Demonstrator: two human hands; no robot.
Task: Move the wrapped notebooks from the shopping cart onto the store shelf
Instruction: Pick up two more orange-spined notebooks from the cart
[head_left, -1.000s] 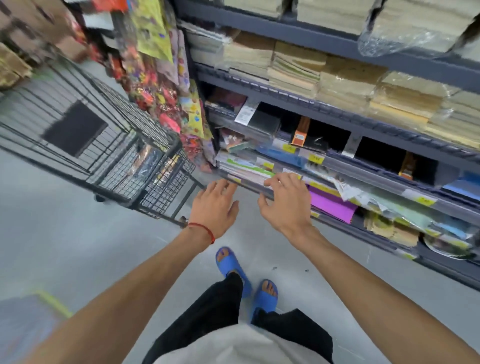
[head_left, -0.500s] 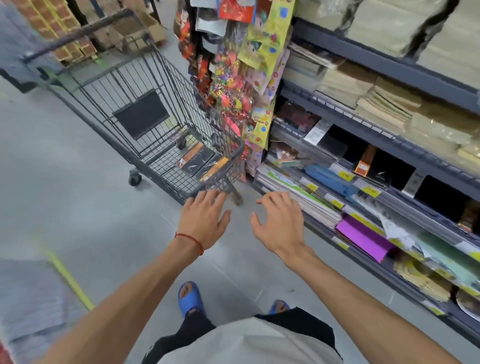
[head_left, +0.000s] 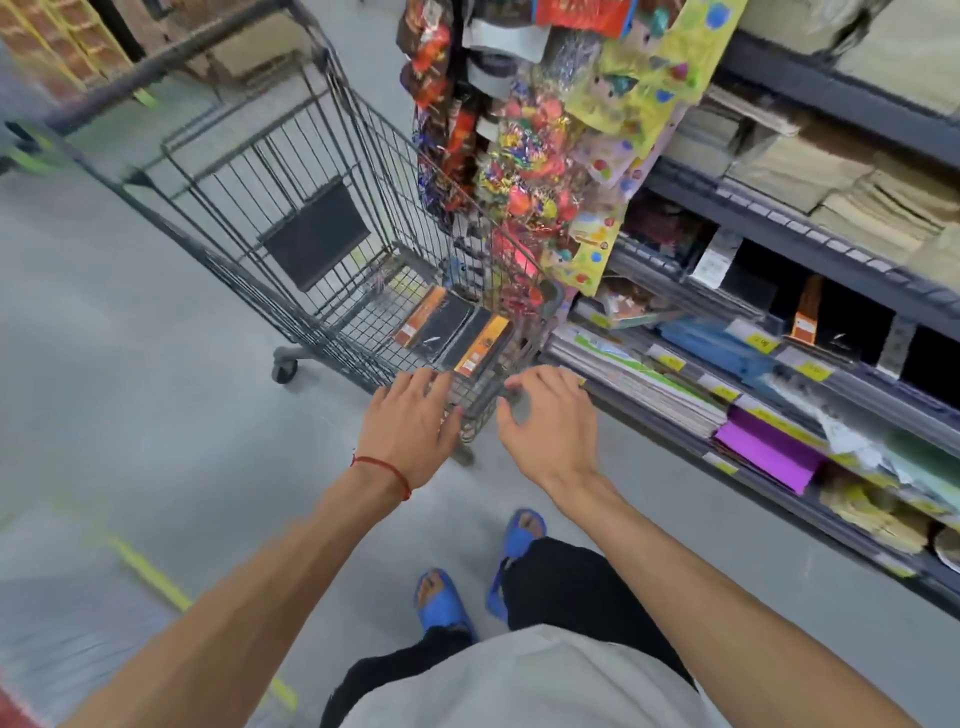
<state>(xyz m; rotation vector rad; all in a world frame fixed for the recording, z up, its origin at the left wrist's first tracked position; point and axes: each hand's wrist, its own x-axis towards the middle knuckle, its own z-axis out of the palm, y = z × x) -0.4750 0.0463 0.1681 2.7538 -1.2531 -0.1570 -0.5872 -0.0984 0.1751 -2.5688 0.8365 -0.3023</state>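
Since half a second ago both hands have closed on the shopping cart (head_left: 332, 171), the left hand (head_left: 410, 426) and right hand (head_left: 550, 421) empty, fingers spread, seemingly above its near rim, the wrapped notebooks (head_left: 452, 332) lying inside.

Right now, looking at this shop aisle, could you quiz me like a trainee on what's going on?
1. True or false: the left hand already holds one of the wrapped notebooks.
2. Where do the wrapped notebooks lie? A) on the floor B) on the bottom of the shopping cart C) on the store shelf
3. Fill in: a red ____ circles the left wrist.

Key
1. False: both the left hand and the right hand are open and empty, near the cart's closest edge.
2. B: two black-and-orange packs lie side by side in the cart.
3. String.
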